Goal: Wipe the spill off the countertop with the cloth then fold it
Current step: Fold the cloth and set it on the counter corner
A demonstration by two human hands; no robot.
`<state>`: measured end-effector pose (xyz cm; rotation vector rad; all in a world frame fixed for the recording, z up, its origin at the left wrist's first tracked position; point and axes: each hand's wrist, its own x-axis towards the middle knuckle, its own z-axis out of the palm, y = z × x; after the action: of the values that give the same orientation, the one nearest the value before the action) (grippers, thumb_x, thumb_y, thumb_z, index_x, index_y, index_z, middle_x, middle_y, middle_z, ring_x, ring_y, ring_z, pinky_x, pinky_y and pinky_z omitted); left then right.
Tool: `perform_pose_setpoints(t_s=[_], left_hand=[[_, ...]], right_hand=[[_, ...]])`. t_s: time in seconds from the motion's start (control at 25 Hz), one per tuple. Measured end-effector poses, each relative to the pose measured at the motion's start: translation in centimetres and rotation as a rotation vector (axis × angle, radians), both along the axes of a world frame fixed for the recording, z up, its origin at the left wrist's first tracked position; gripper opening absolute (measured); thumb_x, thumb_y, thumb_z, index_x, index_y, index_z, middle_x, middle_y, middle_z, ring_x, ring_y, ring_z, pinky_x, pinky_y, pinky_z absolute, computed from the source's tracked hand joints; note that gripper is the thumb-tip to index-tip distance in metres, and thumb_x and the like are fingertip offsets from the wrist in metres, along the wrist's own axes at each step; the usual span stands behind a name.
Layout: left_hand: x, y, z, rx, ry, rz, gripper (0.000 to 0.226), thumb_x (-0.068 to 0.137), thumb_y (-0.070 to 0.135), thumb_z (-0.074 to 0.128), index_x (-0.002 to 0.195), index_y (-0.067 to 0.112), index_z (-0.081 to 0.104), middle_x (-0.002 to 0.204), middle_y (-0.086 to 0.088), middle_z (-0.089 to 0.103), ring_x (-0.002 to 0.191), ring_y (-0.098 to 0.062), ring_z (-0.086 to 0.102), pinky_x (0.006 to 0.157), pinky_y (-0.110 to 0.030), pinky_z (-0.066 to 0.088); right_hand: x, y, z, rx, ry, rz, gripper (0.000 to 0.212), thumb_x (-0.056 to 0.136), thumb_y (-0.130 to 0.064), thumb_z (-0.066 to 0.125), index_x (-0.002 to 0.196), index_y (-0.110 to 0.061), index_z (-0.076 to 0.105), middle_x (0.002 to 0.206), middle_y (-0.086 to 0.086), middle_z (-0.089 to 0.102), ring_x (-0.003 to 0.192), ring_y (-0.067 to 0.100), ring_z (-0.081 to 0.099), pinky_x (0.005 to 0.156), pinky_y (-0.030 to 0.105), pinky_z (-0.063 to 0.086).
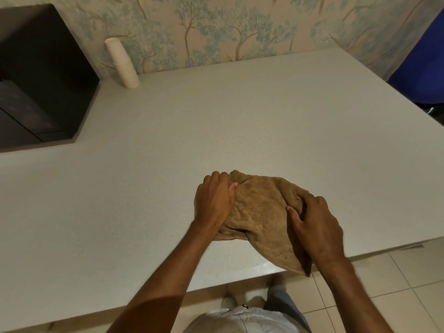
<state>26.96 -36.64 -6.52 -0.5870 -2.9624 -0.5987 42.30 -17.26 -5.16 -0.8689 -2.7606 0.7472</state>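
Note:
A brown cloth (259, 212) lies bunched on the white countertop (168, 131), close to its near edge, with one corner hanging over that edge. My left hand (213, 200) grips the cloth's left side, fingers curled over its far corner. My right hand (314, 222) pinches a raised fold on the cloth's right side. I see no spill on the counter around the cloth.
A black microwave (36, 78) stands at the back left. A stack of white paper cups (122, 63) leans by the wallpapered wall. Something blue (418, 68) is past the counter's right edge. Tiled floor (384, 284) lies below the near edge.

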Motion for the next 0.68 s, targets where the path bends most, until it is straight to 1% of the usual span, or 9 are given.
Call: perform_pose_setpoints(t_s=[0.12,0.24,0.32,0.48,0.6,0.68], left_hand=[[0.3,0.1,0.4,0.122,-0.055,0.021,0.041,0.104,0.048,0.04,0.107,0.015,0.064,0.102,-0.003,0.066,0.088,-0.019,0.061,0.07,-0.032,0.046],[0.4,0.9,1.1,0.215,-0.079,0.047,0.041,0.105,0.049,0.039,0.107,0.016,0.064,0.104,0.0,0.065,0.085,-0.016,0.062,0.069,-0.03,0.045],[0.2,2.0,1.8,0.239,-0.074,0.052,0.04,0.106,0.049,0.039,0.109,0.017,0.064,0.107,0.001,0.066,0.088,-0.017,0.064,0.071,-0.03,0.044],[-1.3,5.6,3.5,0.316,-0.083,0.057,0.039,0.107,0.048,0.039,0.118,0.02,0.063,0.115,0.003,0.067,0.096,-0.018,0.064,0.077,-0.032,0.046],[-3.2,9.7,5.2,0.352,-0.08,0.041,0.038,0.106,0.048,0.04,0.12,0.02,0.062,0.115,0.004,0.068,0.097,-0.018,0.064,0.081,-0.037,0.051],[-5.0,12.6,6.0,0.361,-0.066,0.028,0.039,0.106,0.05,0.039,0.117,0.021,0.062,0.111,0.004,0.068,0.096,-0.018,0.064,0.08,-0.038,0.052]], right_hand=[[-0.1,0.3,0.4,-0.029,0.023,0.056,0.046,0.102,-0.042,0.06,0.144,-0.023,0.053,0.126,0.007,0.062,0.084,0.013,0.052,0.074,0.031,0.042],[-0.3,1.7,0.9,-0.099,0.031,0.094,0.044,0.101,-0.043,0.062,0.142,-0.026,0.056,0.128,0.003,0.064,0.092,0.016,0.059,0.079,0.031,0.043],[-0.6,3.2,1.4,-0.147,0.051,0.095,0.043,0.1,-0.044,0.063,0.14,-0.029,0.058,0.128,0.001,0.065,0.094,0.014,0.059,0.081,0.031,0.044],[-2.1,7.5,3.5,-0.212,0.106,0.042,0.041,0.097,-0.047,0.066,0.137,-0.037,0.061,0.127,-0.006,0.065,0.089,0.011,0.062,0.08,0.035,0.048],[-4.1,12.0,5.8,-0.195,0.123,0.024,0.039,0.097,-0.049,0.066,0.135,-0.041,0.062,0.125,-0.011,0.064,0.084,0.004,0.062,0.079,0.038,0.053],[-5.9,15.0,7.0,-0.179,0.146,0.021,0.039,0.097,-0.049,0.066,0.135,-0.041,0.062,0.124,-0.012,0.064,0.084,0.001,0.06,0.081,0.041,0.055]])
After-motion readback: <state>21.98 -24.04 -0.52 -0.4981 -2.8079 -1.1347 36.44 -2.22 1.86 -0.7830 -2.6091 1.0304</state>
